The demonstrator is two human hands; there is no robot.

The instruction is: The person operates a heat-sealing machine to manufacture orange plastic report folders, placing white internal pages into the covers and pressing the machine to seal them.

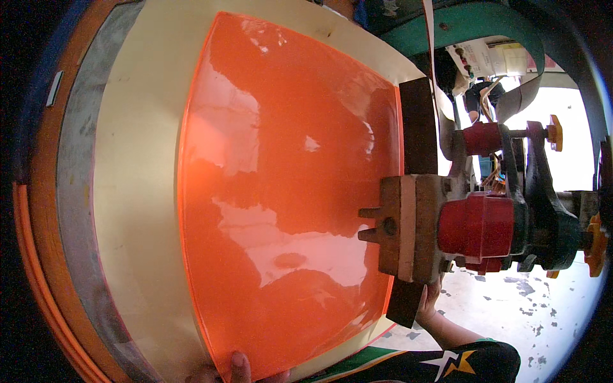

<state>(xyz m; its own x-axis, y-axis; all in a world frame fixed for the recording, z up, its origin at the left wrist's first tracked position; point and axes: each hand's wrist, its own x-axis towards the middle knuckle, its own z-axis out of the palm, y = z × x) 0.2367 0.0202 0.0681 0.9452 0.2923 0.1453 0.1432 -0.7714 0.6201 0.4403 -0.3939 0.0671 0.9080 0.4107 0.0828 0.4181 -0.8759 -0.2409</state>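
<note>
A glossy orange sheet (306, 166) lies over a cream-coloured board (137, 159) and fills the middle of the head view. At its near left corner is my left hand (239, 367), with one fingertip on top of the sheet and the corner held; most of that hand is cut off by the lower edge. My right hand (431, 300) is at the near end of a dark flat bar (418, 115) along the sheet's right side, one finger stretched beside the bar. Its other fingers are hidden behind a clamp-like machine head (408, 230), whose grey block overhangs the sheet's right edge.
Red housings (476, 226), black arms and yellow knobs (597, 246) extend rightward from the machine head. A green curved frame (472, 25) stands behind. Orange tubes (38, 281) run along the left side. A speckled pale floor (491, 313) lies below at the right.
</note>
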